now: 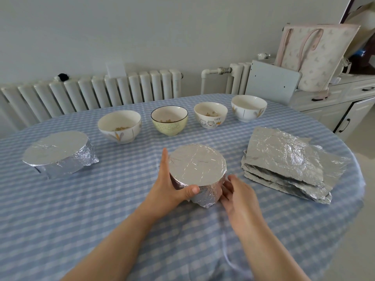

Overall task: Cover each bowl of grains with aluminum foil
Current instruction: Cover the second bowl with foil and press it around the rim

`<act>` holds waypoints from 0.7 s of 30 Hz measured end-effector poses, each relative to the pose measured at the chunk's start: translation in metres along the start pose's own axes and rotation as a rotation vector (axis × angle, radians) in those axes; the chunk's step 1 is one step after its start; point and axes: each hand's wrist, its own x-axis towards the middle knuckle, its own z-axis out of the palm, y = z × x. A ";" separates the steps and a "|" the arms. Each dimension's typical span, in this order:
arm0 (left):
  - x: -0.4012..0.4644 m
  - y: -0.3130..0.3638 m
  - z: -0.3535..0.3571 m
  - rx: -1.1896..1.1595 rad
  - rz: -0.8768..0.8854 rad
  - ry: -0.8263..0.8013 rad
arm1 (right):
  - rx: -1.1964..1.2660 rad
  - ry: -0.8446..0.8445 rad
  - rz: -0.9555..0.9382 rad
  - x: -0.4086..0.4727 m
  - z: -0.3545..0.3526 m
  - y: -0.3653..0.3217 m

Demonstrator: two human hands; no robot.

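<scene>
At six o'clock on the desk (60,209), the left hand (170,185) grips the crinkly foil-wrapped bowl (197,173), the right hand (237,191) pressing flat-fingered; that thin foil likely tears, so hold the sides.

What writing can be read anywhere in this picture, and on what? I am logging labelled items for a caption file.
"LIFE", or something close to it: small handwritten letters on the cartoon-cat bowl, above the cat drawings; too small to be sure.
Radiator: a faint mark on its right end column, too blurred to read.
Tote bag: only a printed pattern, no words.
No other text shows.
</scene>
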 end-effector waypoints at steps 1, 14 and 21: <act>0.000 0.001 -0.002 -0.002 0.000 -0.007 | -0.069 -0.056 0.038 -0.001 -0.004 -0.004; 0.010 0.004 -0.029 -0.558 -0.267 0.387 | -0.208 -0.297 0.234 0.003 -0.010 -0.027; 0.060 0.006 -0.091 -0.781 -0.403 0.607 | -0.162 -0.270 0.223 0.007 -0.003 -0.019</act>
